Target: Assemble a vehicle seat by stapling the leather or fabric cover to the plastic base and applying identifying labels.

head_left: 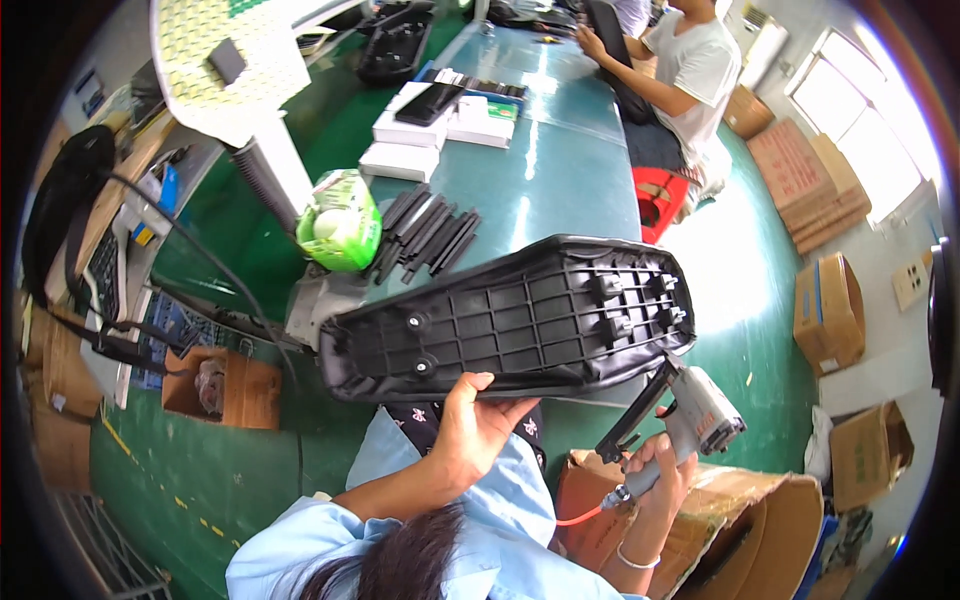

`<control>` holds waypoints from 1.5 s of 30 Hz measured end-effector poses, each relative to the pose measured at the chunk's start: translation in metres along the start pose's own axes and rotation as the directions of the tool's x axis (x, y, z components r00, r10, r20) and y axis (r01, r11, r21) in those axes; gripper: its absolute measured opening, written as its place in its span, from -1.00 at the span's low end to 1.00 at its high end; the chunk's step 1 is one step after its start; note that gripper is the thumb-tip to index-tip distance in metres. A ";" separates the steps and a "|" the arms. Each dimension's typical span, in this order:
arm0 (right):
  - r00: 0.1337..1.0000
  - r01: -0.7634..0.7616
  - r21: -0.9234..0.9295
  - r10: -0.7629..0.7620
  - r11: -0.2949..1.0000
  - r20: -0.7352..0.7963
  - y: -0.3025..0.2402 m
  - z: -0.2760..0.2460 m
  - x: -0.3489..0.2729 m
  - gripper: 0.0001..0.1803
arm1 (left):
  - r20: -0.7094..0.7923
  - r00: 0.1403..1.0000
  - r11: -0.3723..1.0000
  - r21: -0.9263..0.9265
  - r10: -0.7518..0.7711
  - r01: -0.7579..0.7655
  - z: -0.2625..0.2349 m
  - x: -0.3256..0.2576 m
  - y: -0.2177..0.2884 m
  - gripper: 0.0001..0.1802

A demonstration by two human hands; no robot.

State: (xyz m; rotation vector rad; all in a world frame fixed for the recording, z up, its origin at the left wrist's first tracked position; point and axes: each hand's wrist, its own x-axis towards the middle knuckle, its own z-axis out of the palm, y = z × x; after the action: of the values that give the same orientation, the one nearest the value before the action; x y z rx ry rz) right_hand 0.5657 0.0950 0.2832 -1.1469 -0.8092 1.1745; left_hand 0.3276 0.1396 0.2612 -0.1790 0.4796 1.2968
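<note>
While the left hand point(468, 425) grips the near rim of a long black seat point(500, 325), thumb up on the ribbed underside and fingers out of sight beneath, the right hand point(662, 472) is closed around the handle of a grey staple gun point(690, 415). The seat lies upside down across the near end of the green table point(570, 185), its narrow end toward the left edge and its broad end reaching past the right edge. Two round metal inserts show at the narrow end, black lugs at the broad one. The nose of the staple gun is at the seat's near rim, by the broad end; whether they touch I cannot tell. An orange hose point(580, 518) runs from the handle, over a large open carton point(600, 500)

Beyond the seat, black strips point(425, 232) lie in a loose pile near the table's left edge, just beside a green packet point(342, 225). Farther along that edge are white boxes point(400, 160), a flat black object point(430, 103) on top. By the right edge, toward the far end, a co-worker point(700, 65) sits on a red stool point(652, 205)
</note>
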 end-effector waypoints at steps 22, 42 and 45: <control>0.961 0.225 0.112 -0.239 0.968 0.138 -0.011 0.070 0.004 -0.45 | 0.784 0.606 -0.392 0.603 0.133 -0.694 0.016 0.022 -0.049 -0.46; 0.987 0.095 0.082 -0.083 0.992 -0.137 0.009 0.046 0.028 -0.58 | 0.565 0.813 -0.856 0.483 0.142 -0.186 0.089 0.191 0.158 -0.77; 0.984 0.071 0.129 -0.048 0.989 -0.172 0.007 0.050 0.026 -0.63 | 0.580 0.805 -0.917 0.378 0.127 -0.128 0.078 0.206 0.153 -0.82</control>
State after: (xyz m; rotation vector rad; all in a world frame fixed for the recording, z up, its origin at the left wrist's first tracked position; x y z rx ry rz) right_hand 0.5227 0.1322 0.2873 -1.0869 -0.6209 1.0508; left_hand 0.2399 0.3932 0.2618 2.3310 1.9069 0.4774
